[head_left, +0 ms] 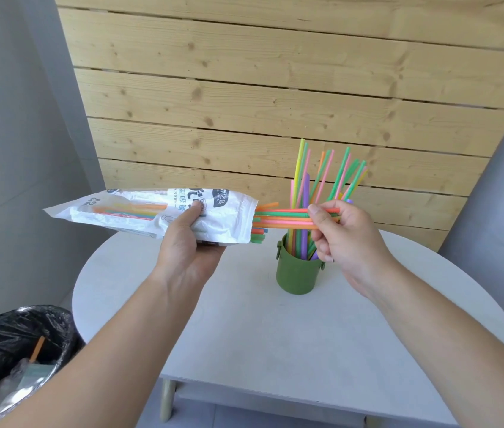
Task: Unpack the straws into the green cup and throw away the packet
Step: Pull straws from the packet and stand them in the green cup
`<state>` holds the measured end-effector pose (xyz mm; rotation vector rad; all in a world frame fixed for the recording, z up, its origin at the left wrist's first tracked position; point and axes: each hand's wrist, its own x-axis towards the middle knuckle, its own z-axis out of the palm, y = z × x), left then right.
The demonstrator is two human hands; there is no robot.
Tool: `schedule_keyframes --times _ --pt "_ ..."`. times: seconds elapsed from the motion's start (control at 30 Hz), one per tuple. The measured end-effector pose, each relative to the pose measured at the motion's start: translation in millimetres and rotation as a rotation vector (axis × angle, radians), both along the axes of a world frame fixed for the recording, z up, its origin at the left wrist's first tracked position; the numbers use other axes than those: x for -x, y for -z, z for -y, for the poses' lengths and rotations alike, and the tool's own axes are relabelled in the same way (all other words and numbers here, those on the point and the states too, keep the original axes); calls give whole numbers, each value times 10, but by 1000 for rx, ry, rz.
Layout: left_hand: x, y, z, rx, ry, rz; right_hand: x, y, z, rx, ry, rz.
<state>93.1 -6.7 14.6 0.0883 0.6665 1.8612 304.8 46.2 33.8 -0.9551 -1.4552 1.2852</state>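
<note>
Left hand (187, 242): clasping crinkly white plastic packet (139, 216), held level.
Right hand (342, 234): pinching thin bright straws (281, 216) at packet's mouth.
Green cup (298, 273): round, on counter (244, 335).

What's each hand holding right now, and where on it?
The left hand holds the packet around its middle, thumb on top. The right hand pinches a few straws near their free ends, their other ends inside the packet.

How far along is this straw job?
Partly done: many straws already stand in the green cup. In hand: the right hand grips a bunch of straws sticking from the packet, held by the left hand. Left: remaining straws, then binning the packet.
</note>
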Motion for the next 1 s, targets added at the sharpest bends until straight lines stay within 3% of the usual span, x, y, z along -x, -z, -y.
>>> schedule_keyframes --times 0.57,1.0 --pt "130 41 7 47 -69 22 -707 -432 -298 -45 -4 110" --pt "82 85 -2 69 -72 2 -1409 -632 -373 -137 85 353"
